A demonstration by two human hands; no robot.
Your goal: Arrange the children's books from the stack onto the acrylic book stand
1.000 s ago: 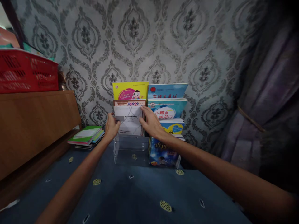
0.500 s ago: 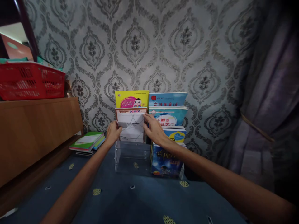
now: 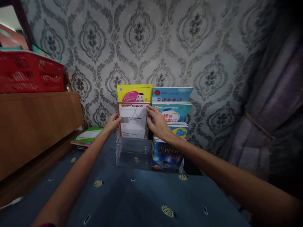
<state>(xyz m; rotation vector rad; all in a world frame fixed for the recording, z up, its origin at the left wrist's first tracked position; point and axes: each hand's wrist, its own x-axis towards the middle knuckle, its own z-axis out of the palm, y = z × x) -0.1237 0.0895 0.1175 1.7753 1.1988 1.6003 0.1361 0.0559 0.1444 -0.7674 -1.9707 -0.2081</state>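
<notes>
A white booklet with a brown border (image 3: 132,126) stands upright in the left column of a clear acrylic book rack (image 3: 117,154). My left hand (image 3: 112,123) pinches its left edge, while the fingers of my right hand (image 3: 159,123) are closed at its upper right edge. Behind it rises a yellow book (image 3: 126,92). In the right column, a light blue book (image 3: 175,93), a turquoise book (image 3: 182,110) and a dark blue book (image 3: 165,157) stand in steps. My right wrist partly covers these books.
The rack stands on a dark blue patterned cloth (image 3: 113,195) against a patterned wall. Left of it lies a stack of books with a green one (image 3: 92,134) on top. A red basket (image 3: 30,72) sits on a wooden cabinet (image 3: 40,126); a curtain (image 3: 262,126) hangs at right.
The camera view has shifted, so the rack appears slightly higher. My left thumb has drawn back towards the booklet's left edge. The booklet stays in its place in the rack.
</notes>
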